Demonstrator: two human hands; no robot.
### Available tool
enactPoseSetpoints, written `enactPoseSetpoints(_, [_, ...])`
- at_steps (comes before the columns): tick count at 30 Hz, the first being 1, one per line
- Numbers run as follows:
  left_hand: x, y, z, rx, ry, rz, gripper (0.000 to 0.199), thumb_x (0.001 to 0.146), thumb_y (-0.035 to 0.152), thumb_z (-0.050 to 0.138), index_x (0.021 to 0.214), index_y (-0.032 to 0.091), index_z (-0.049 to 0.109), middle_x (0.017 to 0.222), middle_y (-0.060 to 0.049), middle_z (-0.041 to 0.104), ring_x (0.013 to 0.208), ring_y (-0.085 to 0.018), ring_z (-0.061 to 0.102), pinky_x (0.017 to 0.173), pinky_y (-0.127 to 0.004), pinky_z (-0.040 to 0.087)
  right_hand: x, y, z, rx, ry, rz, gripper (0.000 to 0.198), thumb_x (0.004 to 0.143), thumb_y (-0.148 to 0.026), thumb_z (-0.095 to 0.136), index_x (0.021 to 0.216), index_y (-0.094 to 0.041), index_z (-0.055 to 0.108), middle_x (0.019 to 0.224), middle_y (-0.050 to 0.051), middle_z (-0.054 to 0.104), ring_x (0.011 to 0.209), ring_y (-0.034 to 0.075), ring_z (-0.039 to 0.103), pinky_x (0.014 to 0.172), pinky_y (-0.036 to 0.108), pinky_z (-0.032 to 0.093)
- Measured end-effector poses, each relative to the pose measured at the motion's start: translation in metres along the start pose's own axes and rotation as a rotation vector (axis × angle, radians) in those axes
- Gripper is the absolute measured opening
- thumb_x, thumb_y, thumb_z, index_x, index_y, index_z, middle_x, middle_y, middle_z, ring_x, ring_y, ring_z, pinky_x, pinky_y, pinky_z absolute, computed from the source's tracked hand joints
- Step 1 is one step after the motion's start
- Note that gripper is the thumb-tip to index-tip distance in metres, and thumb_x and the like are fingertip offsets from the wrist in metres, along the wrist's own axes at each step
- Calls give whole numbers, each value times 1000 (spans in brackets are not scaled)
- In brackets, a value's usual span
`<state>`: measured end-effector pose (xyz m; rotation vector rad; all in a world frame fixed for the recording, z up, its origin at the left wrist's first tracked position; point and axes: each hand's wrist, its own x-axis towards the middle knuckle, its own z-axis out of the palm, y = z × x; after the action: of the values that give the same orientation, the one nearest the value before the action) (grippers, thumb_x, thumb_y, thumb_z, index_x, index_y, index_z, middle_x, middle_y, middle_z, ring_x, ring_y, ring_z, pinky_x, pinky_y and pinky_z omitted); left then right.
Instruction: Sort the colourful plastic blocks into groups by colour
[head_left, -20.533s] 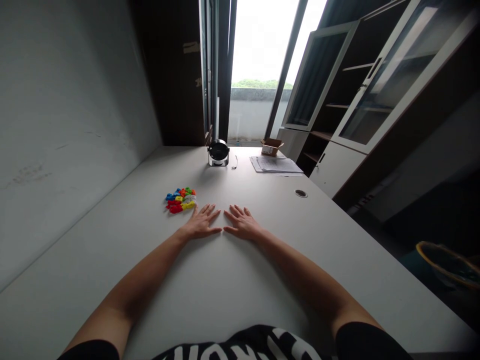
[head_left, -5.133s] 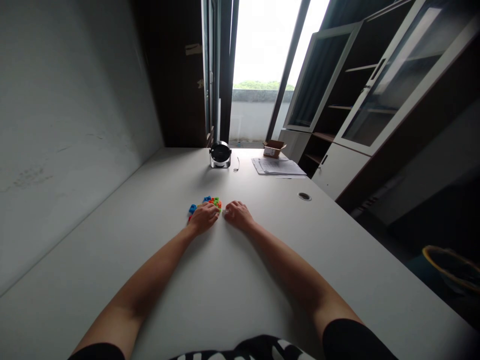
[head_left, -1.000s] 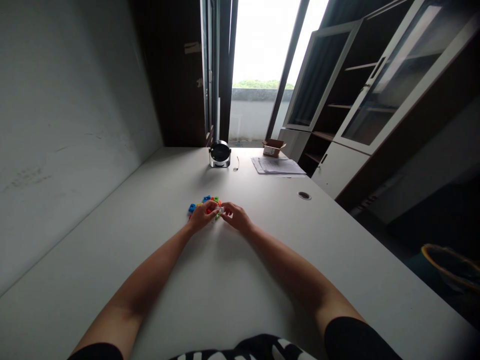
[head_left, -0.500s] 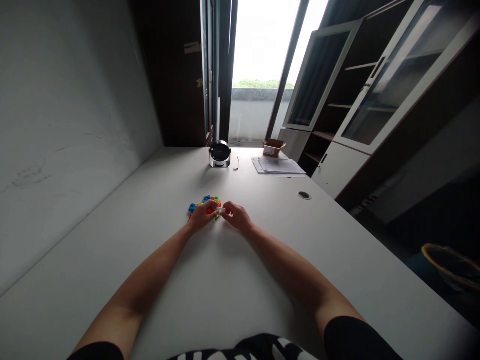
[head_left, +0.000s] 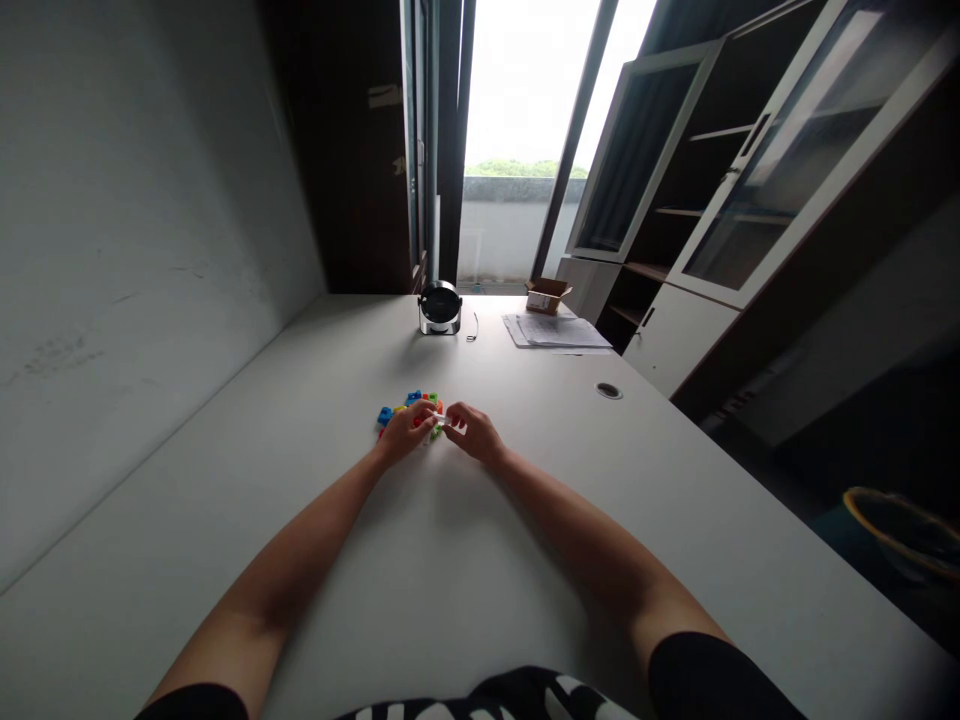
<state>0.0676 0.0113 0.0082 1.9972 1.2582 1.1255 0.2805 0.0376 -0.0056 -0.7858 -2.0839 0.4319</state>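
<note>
Between my hands is a small white piece (head_left: 441, 419), too small to name more exactly. My left hand (head_left: 406, 432) pinches its left end, and the fingertips of my right hand (head_left: 472, 432) are closed on its right end. Just beyond and under my left hand lies a cluster of colourful plastic blocks (head_left: 385, 415), in blue, yellow, red, orange and green. Part of that cluster is hidden by my left hand and fingers.
A round black device on a stand (head_left: 440, 306) is at the table's far side, beside a thin short cable (head_left: 473, 328). Papers (head_left: 559, 332) and an open cardboard box (head_left: 546, 296) occupy the far right. A cable hole (head_left: 609, 391) sits near the right edge of the white table (head_left: 480, 570).
Both hands stay nearly in place. The white piece between the fingertips has turned slightly.
</note>
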Motion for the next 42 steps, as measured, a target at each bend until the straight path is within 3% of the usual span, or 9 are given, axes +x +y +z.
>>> enactPoseSetpoints(6, [0,5,-4,92,-25,7,29,98,41,50,94,20,69,76,-1,66,69,-16,60,65,-26,44,0,-4,-2,-36,-20,-40,14,90,-28,65,101,-23,59,93,3,64,74,14,59,69,26,48])
enactPoseSetpoints(10, [0,6,-4,63,-31,-1,25,95,38,54,96,19,70,80,-1,68,72,-16,61,67,-25,45,0,-6,-4,-82,-50,-39,13,91,-26,63,104,-24,61,100,3,65,79,15,61,72,26,48])
enactPoseSetpoints(16, [1,6,-1,3,5,26,21,92,37,60,96,20,70,86,-3,71,80,-18,67,73,-28,51,-1,-7,-6,-73,-63,22,29,92,-30,64,120,-26,61,110,6,67,81,16,63,74,29,51])
enactPoseSetpoints(25, [0,-1,1,-50,25,23,21,88,36,68,101,20,66,85,-2,70,77,-17,69,70,-27,54,0,-4,-4,15,-4,115,27,98,-44,56,116,-25,64,85,1,70,69,15,61,69,27,49])
enactPoseSetpoints(33, [2,-5,2,-73,-12,53,18,85,30,69,99,21,62,96,-3,70,81,-16,69,73,-28,55,2,-2,-2,204,14,261,24,93,-46,60,99,-23,69,73,1,71,68,17,64,66,28,51])
enactPoseSetpoints(42, [1,-7,3,-57,14,44,17,85,28,70,98,21,62,95,-4,69,80,-17,71,70,-27,55,8,9,0,541,-126,334,40,86,-56,67,101,-20,72,83,3,73,77,18,67,73,31,53])
